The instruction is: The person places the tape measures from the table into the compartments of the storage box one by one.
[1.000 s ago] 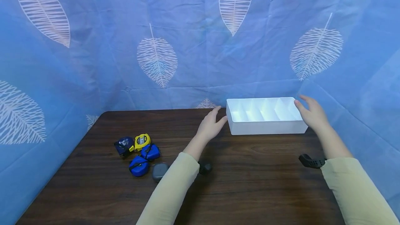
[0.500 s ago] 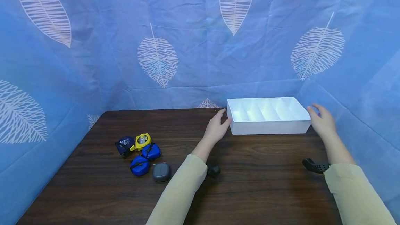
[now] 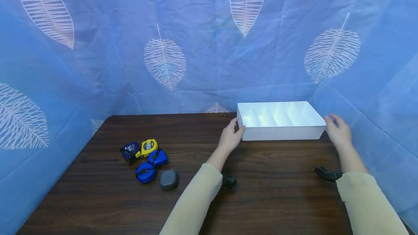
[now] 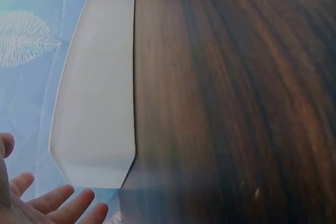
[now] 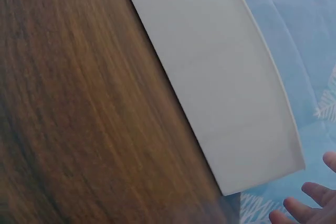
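Note:
A long white box [image 3: 282, 132], split by thin dividers into several compartments, stands at the back right of the table. My left hand [image 3: 230, 137] is at its left end, thumb right by the front corner. In the left wrist view the fingers [image 4: 58, 199] of that hand are spread and fairly straight, close to the end wall. My right hand [image 3: 339, 133] is at the opposite end, its thumb near the front right corner. The right wrist view shows its fingers [image 5: 299, 209] extended beside the box's end. Neither hand is curled round the box.
On the left of the dark wooden table [image 3: 98, 198] lie a dark blue tape measure [image 3: 130, 151], a yellow tape measure [image 3: 148, 147], two blue tape measures [image 3: 145, 172] and a small grey case [image 3: 168, 179]. A blue leaf-patterned cloth [image 3: 202, 64] hangs behind.
My left hand has moved right, closer to the box's left end. The right hand has drawn back from over the rim to outside the right end. The box stays in place.

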Demonstrator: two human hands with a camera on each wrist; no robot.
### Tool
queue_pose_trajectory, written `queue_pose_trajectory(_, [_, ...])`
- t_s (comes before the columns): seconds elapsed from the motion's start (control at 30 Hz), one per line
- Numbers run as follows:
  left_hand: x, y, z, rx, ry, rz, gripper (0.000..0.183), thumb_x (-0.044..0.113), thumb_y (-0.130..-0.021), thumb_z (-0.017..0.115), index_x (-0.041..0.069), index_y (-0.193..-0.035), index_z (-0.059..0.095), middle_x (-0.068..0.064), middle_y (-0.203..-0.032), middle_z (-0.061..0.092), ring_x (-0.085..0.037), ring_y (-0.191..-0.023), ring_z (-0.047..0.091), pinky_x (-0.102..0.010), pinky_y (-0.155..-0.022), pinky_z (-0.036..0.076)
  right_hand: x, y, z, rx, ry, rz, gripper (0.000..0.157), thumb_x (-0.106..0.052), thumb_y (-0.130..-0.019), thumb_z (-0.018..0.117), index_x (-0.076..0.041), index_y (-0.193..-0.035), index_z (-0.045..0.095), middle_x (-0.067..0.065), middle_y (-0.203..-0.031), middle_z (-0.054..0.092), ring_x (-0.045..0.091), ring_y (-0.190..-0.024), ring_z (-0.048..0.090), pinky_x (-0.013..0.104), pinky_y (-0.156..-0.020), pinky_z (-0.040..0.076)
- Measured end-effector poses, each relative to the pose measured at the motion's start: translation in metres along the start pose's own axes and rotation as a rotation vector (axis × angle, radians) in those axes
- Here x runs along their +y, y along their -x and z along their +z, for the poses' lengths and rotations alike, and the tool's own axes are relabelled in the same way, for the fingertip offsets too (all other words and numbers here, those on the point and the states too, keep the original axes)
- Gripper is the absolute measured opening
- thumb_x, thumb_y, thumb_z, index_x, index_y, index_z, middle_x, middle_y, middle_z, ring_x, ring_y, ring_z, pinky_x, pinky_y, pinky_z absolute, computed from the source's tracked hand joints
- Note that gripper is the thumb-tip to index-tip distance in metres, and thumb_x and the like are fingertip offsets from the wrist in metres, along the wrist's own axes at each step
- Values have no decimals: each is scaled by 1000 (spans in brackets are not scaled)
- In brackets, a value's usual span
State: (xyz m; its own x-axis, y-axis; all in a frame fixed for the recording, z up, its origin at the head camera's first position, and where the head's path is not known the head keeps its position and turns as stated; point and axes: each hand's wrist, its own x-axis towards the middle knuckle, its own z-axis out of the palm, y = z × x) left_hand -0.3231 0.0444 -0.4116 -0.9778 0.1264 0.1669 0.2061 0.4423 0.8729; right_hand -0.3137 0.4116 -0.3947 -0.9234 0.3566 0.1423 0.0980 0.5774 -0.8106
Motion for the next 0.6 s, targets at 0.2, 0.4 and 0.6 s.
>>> queue_pose_trajectory(0.2, [1,-3,5,-15,40,-24,56,38,-99,47,16,-149,36,-14,-141,47,-30,-125,48,-48,-98,41,25,-17,7,9,-76,103,76,-57,-97,30,-11,-155,14,28,-154,13,48,-135,22,61,-92,38])
queue_pose_trajectory(0.4, [0,-6,12,3,99,-47,54,37,-99,48,17,-148,39,-16,-138,50,-29,-126,47,-48,-100,39,79,-59,21,30,-160,106,82,-63,-93,36,-16,-155,12,29,-150,21,48,-129,32,19,-51,47])
queue_pose_trajectory(0.6, [0,-6,17,-5,140,-56,52,36,-99,49,20,-147,40,-17,-140,48,-29,-127,47,-47,-99,40,104,-75,35,46,-135,89,81,-64,-92,32,-19,-156,9,26,-152,19,47,-131,31,14,-59,49])
